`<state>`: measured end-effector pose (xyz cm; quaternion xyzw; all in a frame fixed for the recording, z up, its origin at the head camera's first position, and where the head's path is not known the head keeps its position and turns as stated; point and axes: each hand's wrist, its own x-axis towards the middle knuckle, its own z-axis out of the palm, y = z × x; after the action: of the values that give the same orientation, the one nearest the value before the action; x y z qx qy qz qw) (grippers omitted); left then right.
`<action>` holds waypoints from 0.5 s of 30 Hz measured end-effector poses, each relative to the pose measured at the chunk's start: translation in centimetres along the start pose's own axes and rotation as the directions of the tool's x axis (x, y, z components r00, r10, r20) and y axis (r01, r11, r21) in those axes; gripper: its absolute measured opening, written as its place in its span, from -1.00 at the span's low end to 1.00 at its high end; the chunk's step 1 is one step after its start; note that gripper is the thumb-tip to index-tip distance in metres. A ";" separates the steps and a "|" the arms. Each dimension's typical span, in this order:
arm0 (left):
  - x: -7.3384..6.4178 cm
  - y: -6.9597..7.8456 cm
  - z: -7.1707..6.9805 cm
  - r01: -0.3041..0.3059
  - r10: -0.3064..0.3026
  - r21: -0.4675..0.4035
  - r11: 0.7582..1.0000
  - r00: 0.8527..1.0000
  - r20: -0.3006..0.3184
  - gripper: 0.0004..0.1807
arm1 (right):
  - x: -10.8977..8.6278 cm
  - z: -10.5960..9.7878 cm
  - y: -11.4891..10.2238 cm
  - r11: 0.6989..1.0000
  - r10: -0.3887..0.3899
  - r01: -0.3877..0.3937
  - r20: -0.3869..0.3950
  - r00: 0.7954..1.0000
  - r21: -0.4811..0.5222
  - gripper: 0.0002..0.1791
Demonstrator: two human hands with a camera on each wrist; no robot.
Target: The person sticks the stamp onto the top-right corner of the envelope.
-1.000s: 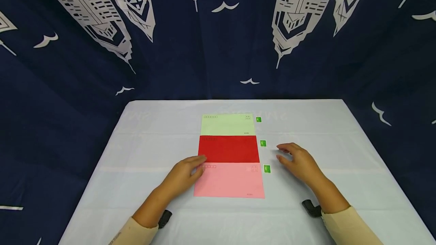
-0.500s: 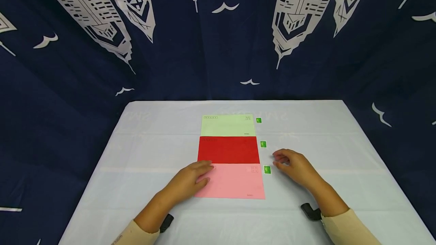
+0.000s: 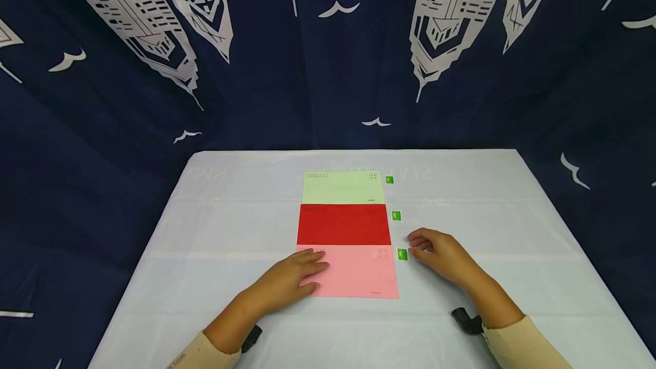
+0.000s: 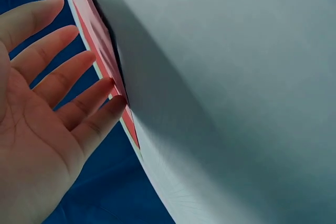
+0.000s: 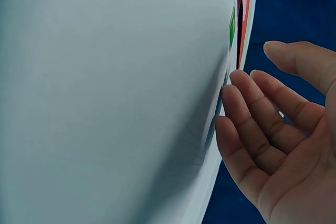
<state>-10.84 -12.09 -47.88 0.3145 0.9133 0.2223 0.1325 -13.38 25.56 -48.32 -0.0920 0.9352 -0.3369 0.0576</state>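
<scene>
Three envelopes lie edge to edge in a column: light green (image 3: 340, 189) at the back, red (image 3: 343, 224) in the middle, pink (image 3: 359, 277) in front. Beside their right edges are small green stamps: a far one (image 3: 389, 180), a middle one (image 3: 396, 216) and a near one (image 3: 402, 254). My left hand (image 3: 289, 279) lies over the pink envelope's left part, fingers spread. In the left wrist view, that hand (image 4: 58, 103) holds nothing. My right hand (image 3: 442, 253) is just right of the near stamp, fingertips close to it. The right wrist view shows this hand (image 5: 283, 135) loosely bent, holding nothing.
A white cloth covers the table (image 3: 230, 226). Behind it hangs a dark blue curtain (image 3: 318, 84) printed with white buildings and birds. A black wrist camera (image 3: 466, 321) sits at the right sleeve, another (image 3: 251, 339) at the left.
My left hand has slid toward me and rightward, from the red and pink envelopes' left edges onto the pink one. My right hand has come nearer, down to the near stamp's level.
</scene>
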 end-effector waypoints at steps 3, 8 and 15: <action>0.0 -0.1 0.2 -0.026 0.025 0.027 0.999 1.000 0.011 -0.50 | -0.1 0.0 0.0 1.000 0.003 -0.002 0.016 1.000 -0.012 -0.74; 0.0 0.0 0.3 -0.046 0.044 0.085 0.995 0.999 0.018 -0.49 | -0.2 -0.1 0.1 1.000 -0.011 0.012 0.031 0.999 -0.026 -0.73; 0.0 0.3 0.3 -0.059 0.057 0.128 0.990 0.998 0.022 -0.46 | 0.2 0.3 0.1 1.000 0.015 -0.014 0.060 0.998 -0.018 -0.74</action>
<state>-10.61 -11.82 -48.01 0.3509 0.9149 0.1640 0.1138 -13.49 25.37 -48.61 -0.0957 0.9367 -0.3254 0.0873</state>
